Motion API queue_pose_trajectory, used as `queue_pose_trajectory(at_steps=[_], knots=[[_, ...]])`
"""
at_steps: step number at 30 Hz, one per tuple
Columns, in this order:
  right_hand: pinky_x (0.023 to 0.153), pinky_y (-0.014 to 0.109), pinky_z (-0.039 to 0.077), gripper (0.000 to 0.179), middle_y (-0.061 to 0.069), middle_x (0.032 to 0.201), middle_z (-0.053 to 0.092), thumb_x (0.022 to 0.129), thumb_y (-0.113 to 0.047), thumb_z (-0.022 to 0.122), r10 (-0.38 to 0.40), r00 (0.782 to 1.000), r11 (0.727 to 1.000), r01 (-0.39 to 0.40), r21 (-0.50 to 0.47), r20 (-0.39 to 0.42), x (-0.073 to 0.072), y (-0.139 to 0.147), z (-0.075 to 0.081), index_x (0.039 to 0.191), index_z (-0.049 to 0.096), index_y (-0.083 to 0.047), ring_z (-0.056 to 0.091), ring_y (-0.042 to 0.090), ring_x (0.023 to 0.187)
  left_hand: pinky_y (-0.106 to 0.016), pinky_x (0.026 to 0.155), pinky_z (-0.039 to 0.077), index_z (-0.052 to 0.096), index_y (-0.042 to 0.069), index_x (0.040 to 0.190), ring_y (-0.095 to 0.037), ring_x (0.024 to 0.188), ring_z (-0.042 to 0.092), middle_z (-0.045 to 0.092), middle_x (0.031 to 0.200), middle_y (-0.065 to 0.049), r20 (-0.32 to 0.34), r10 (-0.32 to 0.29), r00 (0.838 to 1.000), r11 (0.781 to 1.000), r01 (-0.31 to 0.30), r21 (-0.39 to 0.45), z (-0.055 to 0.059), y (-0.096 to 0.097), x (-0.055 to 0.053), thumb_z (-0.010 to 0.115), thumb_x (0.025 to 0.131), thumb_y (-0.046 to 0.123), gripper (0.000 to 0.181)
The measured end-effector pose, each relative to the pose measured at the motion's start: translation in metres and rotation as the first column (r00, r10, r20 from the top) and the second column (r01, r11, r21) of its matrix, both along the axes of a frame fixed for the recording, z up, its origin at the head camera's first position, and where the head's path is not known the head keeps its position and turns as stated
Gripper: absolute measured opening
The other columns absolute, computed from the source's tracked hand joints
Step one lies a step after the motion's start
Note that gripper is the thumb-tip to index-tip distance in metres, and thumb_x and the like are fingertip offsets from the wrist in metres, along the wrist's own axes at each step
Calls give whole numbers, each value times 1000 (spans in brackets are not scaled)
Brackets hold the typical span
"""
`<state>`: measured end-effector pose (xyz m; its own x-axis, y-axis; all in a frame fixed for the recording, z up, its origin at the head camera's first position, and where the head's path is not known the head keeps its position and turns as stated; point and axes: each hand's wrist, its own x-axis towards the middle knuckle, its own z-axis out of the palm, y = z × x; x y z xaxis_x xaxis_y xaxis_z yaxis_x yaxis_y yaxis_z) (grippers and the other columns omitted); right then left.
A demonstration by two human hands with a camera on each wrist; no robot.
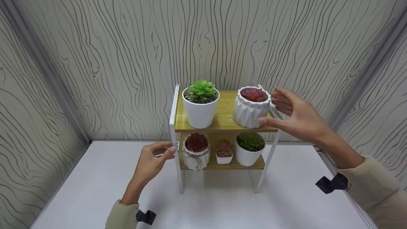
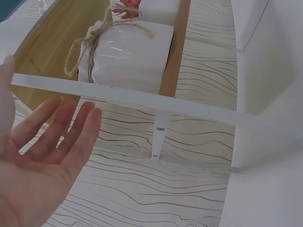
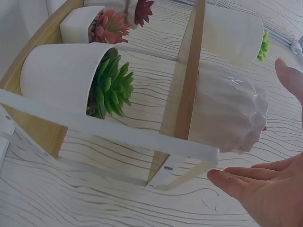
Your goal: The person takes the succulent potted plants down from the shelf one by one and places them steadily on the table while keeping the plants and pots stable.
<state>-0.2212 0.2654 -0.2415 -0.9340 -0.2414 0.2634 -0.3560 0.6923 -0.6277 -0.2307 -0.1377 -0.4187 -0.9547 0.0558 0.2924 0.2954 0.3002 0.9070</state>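
Right hand [image 1: 295, 117] spread, empty, beside fluted white pot [image 1: 249, 113]; left hand [image 1: 153, 160] loose, empty, by slim post [image 1: 179, 171], twine-tied pot [image 1: 191, 162] just beyond.

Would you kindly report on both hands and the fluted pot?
Left hand by stand's left frame, right hand beside fluted white pot, neither gripping. Pot upright on upper shelf. Possible snag: right rail beside it.

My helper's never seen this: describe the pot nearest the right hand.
Find the shelf unit on the white table. On its top board, look right. That pot is ribbed, with a red succulent; its smooth neighbour holds a green one.
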Motion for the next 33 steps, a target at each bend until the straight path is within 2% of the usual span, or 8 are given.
queue_pose_trajectory(at_steps=[4,8,13,21,28,33], knots=[[125,61,37,107,27,167,36,90,-39,84,15,1000,1000,-14,-22,18,-4,-4,3,166,18,-2,41,49,152,-38,95,64,77,5,121,-21,99,78,78,116,-11,3,-5,1000,999,5,32,1,2,-1,76,98,25,31],[124,61,38,109,26,168,35,90,-39,84,20,999,1000,-20,-19,25,-8,-6,3,166,17,-1,41,49,152,-28,87,65,76,2,120,-29,105,76,78,114,-14,19,-9,1000,997,7,83,1,6,-3,76,98,21,30],[124,61,38,111,25,168,35,90,-41,84,13,999,1000,-12,-17,38,-11,-7,2,166,16,-1,41,50,151,-28,87,66,75,-1,120,-37,109,74,77,112,-15,23,-15,1000,994,12,110,0,9,-4,76,98,19,30],[122,61,41,115,25,163,43,89,-45,84,14,998,1000,-13,-27,59,-19,-18,2,167,12,-2,47,48,148,-26,86,65,79,2,110,-17,97,74,78,106,-12,34,3,999,994,-7,112,0,10,-1,75,98,21,22],[113,58,51,98,17,145,60,87,-45,86,29,999,1000,-29,-10,44,-26,-24,-1,160,33,-7,60,39,135,-24,87,64,79,1,109,-20,99,75,79,106,-12,30,-11,999,995,8,95,-2,10,1,75,98,22,24],[117,60,47,103,17,146,59,83,-47,89,17,998,1000,-16,-5,59,-30,-26,-2,159,33,-6,58,38,137,-22,86,63,80,3,108,-21,97,76,79,107,-13,22,-13,1000,996,11,83,-2,9,1,76,98,23,23]])
